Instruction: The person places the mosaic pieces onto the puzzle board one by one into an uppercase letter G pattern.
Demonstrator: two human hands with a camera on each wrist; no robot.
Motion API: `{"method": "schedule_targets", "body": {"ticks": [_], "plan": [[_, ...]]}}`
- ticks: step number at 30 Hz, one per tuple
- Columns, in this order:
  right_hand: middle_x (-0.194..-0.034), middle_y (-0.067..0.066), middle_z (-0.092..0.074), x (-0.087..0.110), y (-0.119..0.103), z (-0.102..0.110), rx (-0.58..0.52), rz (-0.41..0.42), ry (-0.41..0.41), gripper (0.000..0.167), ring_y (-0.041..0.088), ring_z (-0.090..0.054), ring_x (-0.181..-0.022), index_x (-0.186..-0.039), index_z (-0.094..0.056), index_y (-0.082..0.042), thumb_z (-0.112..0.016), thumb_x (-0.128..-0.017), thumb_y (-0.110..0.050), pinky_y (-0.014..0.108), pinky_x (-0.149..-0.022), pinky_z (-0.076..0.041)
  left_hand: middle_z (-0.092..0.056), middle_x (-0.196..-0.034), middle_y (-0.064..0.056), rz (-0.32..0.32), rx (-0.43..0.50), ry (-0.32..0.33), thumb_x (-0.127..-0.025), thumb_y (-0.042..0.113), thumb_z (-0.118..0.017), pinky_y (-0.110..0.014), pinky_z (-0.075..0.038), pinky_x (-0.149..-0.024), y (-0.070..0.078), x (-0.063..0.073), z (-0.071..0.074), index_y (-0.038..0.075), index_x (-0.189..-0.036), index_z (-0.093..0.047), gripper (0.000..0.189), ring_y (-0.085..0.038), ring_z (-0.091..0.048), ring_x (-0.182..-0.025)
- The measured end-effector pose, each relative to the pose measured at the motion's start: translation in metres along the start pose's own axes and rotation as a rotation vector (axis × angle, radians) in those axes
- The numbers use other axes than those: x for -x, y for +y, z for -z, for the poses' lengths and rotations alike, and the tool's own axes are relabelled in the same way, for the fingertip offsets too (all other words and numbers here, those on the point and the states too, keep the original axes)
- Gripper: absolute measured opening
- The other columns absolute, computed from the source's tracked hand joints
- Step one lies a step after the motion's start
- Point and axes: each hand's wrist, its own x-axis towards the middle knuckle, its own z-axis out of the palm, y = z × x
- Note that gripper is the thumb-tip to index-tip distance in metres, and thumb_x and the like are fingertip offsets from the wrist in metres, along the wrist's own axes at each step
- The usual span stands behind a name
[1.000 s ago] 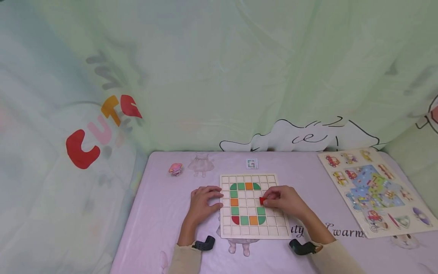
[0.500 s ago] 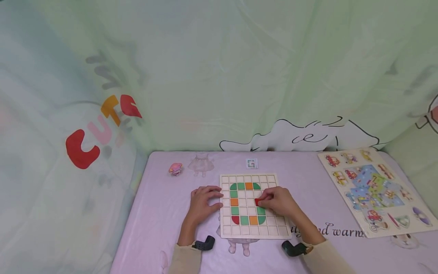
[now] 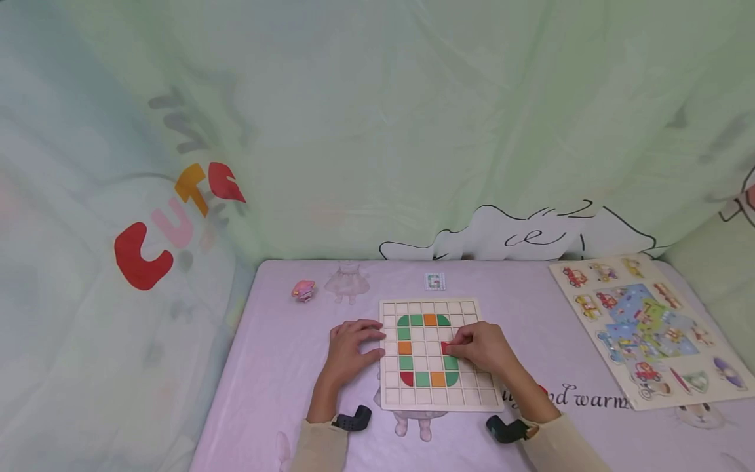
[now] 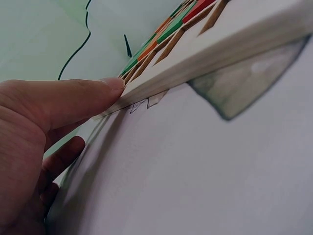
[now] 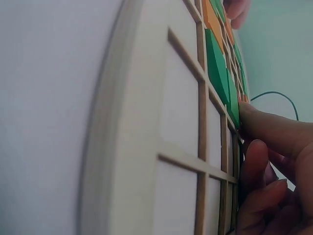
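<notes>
In the head view a square wooden grid board [image 3: 425, 398] lies flat on the table. Green, orange and red tiles form a C-like outline in its cells, such as a dark red corner tile [image 3: 407, 379]. My right hand [image 3: 485, 349] pinches a red square tile [image 3: 445, 347] at a cell just above a green tile [image 3: 451, 362] on the outline's right side; the fingers partly cover it. My left hand [image 3: 349, 353] rests by the board's left edge, fingers relaxed. The left wrist view shows the left thumb [image 4: 105, 90] against the board's edge.
A small card [image 3: 434, 282] with a tile pattern lies beyond the board. To the far left sits a pink toy figure [image 3: 303, 290]. A wooden picture puzzle board [image 3: 684, 398] lies at the right. Green printed curtains [image 3: 354, 164] hang behind the table.
My right hand has moved left with the red tile, from above the board's right part down to the cell on the outline. The left hand has stayed still.
</notes>
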Motion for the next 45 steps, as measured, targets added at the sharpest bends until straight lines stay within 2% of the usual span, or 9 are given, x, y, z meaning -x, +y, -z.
{"method": "schedule_targets", "body": {"ticks": [5,9,14,20,28,33,37,42,45], "plan": [[-0.078,-0.001,-0.066,0.003,0.003,0.01,0.006,-0.01,-0.009,0.011,0.018,-0.055,-0.079,-0.08,-0.075,-0.017,-0.081,-0.086,-0.023,0.027,-0.065,-0.045,-0.067,-0.132,0.011,-0.002,-0.001,-0.003,-0.088,0.031,-0.079,-0.052,-0.029,-0.106,0.0,-0.001,0.0,0.027,-0.113,-0.078,0.026,-0.018,-0.054,-0.125],[-0.077,-0.001,-0.064,0.005,0.011,0.033,0.033,0.029,-0.028,0.009,0.019,-0.054,-0.079,-0.085,-0.076,-0.016,-0.079,-0.087,-0.024,0.027,-0.065,-0.044,-0.067,-0.133,0.01,-0.002,-0.01,-0.009,-0.088,0.031,-0.079,-0.052,-0.029,-0.106,0.0,-0.001,0.0,0.027,-0.114,-0.078,0.026,-0.019,-0.054,-0.125],[-0.08,-0.003,-0.064,0.01,0.031,0.068,0.08,0.098,-0.138,0.009,0.017,-0.053,-0.08,-0.093,-0.077,-0.017,-0.079,-0.088,-0.023,0.025,-0.067,-0.044,-0.066,-0.133,0.01,0.002,-0.015,-0.014,-0.088,0.032,-0.079,-0.052,-0.029,-0.106,0.002,-0.001,0.001,0.027,-0.114,-0.078,0.027,-0.019,-0.054,-0.124],[-0.081,-0.007,-0.064,0.018,0.064,0.098,0.147,0.142,-0.245,0.007,0.011,-0.052,-0.078,-0.089,-0.075,-0.02,-0.081,-0.086,-0.022,0.024,-0.068,-0.043,-0.066,-0.133,0.01,0.005,-0.015,-0.016,-0.088,0.032,-0.079,-0.052,-0.029,-0.106,0.003,0.0,0.002,0.026,-0.114,-0.078,0.027,-0.019,-0.054,-0.125],[-0.08,-0.003,-0.059,0.031,0.095,0.111,0.163,0.075,-0.357,0.013,0.012,-0.05,-0.078,-0.089,-0.075,-0.024,-0.084,-0.081,-0.022,0.025,-0.067,-0.04,-0.066,-0.133,0.01,0.002,-0.008,-0.009,-0.088,0.032,-0.079,-0.051,-0.029,-0.105,0.002,0.0,0.002,0.026,-0.114,-0.078,0.027,-0.019,-0.054,-0.125],[-0.083,-0.001,-0.057,0.033,0.107,0.109,0.104,0.123,-0.418,0.019,0.008,-0.048,-0.077,-0.089,-0.073,-0.022,-0.087,-0.076,-0.021,0.025,-0.065,-0.038,-0.066,-0.133,0.01,0.001,-0.002,-0.007,-0.088,0.031,-0.079,-0.052,-0.029,-0.105,0.003,0.0,0.002,0.026,-0.114,-0.078,0.027,-0.02,-0.054,-0.124],[-0.079,-0.002,-0.054,0.033,0.109,0.107,0.107,0.142,-0.414,0.02,0.007,-0.048,-0.074,-0.088,-0.07,-0.022,-0.087,-0.077,-0.023,0.026,-0.064,-0.036,-0.066,-0.133,0.009,0.003,-0.003,-0.01,-0.088,0.031,-0.079,-0.052,-0.029,-0.105,0.004,0.0,0.002,0.026,-0.113,-0.078,0.026,-0.02,-0.054,-0.124],[-0.074,-0.006,-0.054,0.031,0.108,0.105,0.152,0.147,-0.327,0.012,0.006,-0.049,-0.072,-0.088,-0.07,-0.024,-0.081,-0.086,-0.026,0.025,-0.063,-0.036,-0.067,-0.133,0.009,-0.005,-0.004,-0.004,-0.088,0.031,-0.078,-0.053,-0.029,-0.104,0.005,0.0,0.002,0.025,-0.113,-0.078,0.026,-0.021,-0.054,-0.124],[-0.074,-0.006,-0.054,0.029,0.108,0.102,0.167,0.127,-0.292,0.016,0.007,-0.049,-0.071,-0.089,-0.069,-0.024,-0.082,-0.084,-0.03,0.025,-0.062,-0.036,-0.066,-0.133,0.009,0.002,-0.01,-0.006,-0.088,0.031,-0.079,-0.052,-0.029,-0.104,0.004,0.0,0.001,0.026,-0.113,-0.078,0.026,-0.02,-0.054,-0.124]]}}
